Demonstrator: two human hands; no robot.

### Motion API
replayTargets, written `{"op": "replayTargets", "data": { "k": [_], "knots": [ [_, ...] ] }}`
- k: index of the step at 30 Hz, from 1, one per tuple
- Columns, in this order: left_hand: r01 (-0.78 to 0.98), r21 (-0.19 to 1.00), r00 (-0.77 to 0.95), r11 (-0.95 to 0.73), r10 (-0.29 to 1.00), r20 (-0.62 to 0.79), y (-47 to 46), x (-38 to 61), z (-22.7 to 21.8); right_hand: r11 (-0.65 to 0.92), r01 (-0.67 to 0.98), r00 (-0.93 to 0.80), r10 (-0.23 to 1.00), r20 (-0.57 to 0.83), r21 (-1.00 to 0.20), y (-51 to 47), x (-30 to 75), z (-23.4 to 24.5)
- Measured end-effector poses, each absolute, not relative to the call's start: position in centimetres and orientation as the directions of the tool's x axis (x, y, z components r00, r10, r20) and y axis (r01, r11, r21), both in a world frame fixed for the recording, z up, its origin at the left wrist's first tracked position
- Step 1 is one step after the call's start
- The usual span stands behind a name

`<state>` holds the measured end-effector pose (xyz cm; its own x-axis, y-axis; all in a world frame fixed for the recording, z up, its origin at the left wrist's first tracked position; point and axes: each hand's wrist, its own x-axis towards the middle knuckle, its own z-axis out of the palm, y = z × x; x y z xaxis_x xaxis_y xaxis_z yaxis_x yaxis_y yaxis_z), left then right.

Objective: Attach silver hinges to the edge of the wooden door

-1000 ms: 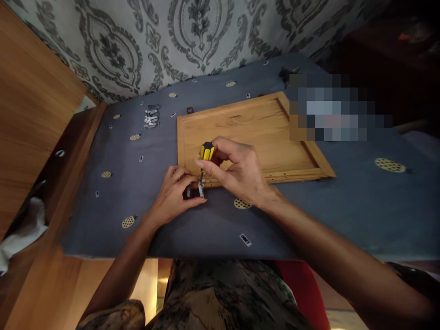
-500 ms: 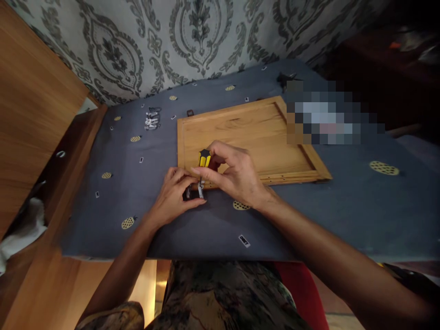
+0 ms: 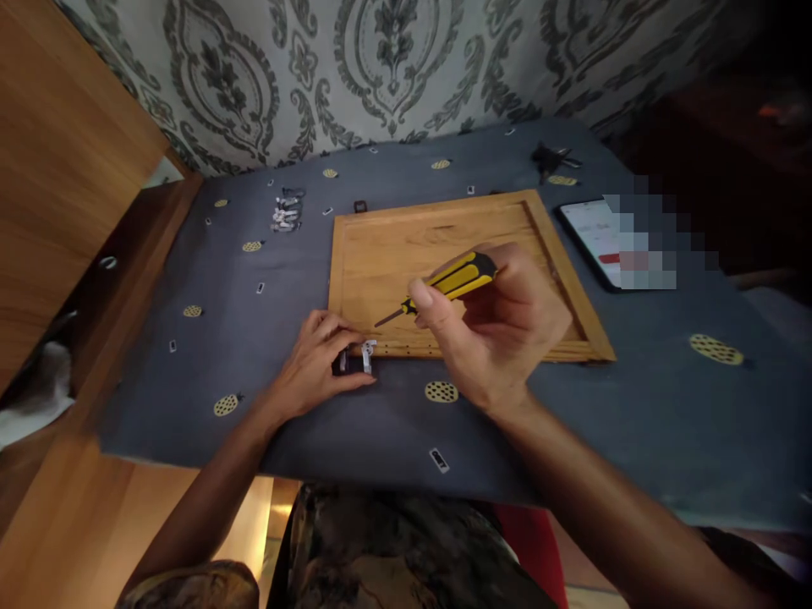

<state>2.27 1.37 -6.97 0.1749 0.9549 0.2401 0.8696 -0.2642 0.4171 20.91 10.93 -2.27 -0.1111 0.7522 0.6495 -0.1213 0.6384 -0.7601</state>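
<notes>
My right hand (image 3: 501,330) grips a yellow-and-black screwdriver (image 3: 460,275), its handle in the palm and its thin shaft pointing down to the left. The screwdriver's tip hovers above the near left corner of a framed wooden panel (image 3: 412,262), apart from the metal. At that corner my left hand (image 3: 320,359) curls its fingers and thumb around a small silver and dark metal fitting (image 3: 367,357), holding it against the panel's near edge. The fingers partly hide the fitting. Small dark holes dot the near edge strip.
Several small metal fittings (image 3: 288,211) lie at the table's left rear. A dark bracket-like piece (image 3: 360,205) sits behind the panel. To the right are a phone (image 3: 589,237), partly blurred out, and a black object (image 3: 551,159). A wooden cabinet side (image 3: 69,152) stands at left.
My right hand has lifted the screwdriver off the fitting and moved right, tilting it from upright to slanted. My left hand stays at the fitting. The view has shifted slightly.
</notes>
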Motion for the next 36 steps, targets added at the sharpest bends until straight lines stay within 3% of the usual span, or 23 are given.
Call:
{"op": "replayTargets", "data": {
  "k": [8, 17, 24, 36],
  "knots": [
    [0.842, 0.460, 0.188, -0.282, 0.953, 0.239, 1.3, 2.1, -6.8, 0.513, -0.131, -0.211, 0.822, 0.529, -0.849, 10.7, 20.6, -3.0],
    [0.850, 0.467, 0.162, -0.244, 0.964, 0.210, 1.4, 2.2, -7.2, 0.678, -0.014, -0.348, 0.685, 0.639, -0.735, 11.2, 20.4, -3.8],
    [0.857, 0.456, 0.161, -0.240, 0.965, 0.207, 1.4, 2.5, -7.0, 0.691, 0.049, -0.359, 0.686, 0.633, -0.721, 11.5, 20.3, -4.5],
    [0.861, 0.441, 0.162, -0.253, 0.959, 0.234, 1.3, 2.7, -7.2, 0.661, 0.016, -0.389, 0.695, 0.604, -0.750, 11.2, 20.3, -5.0]
  ]
}}
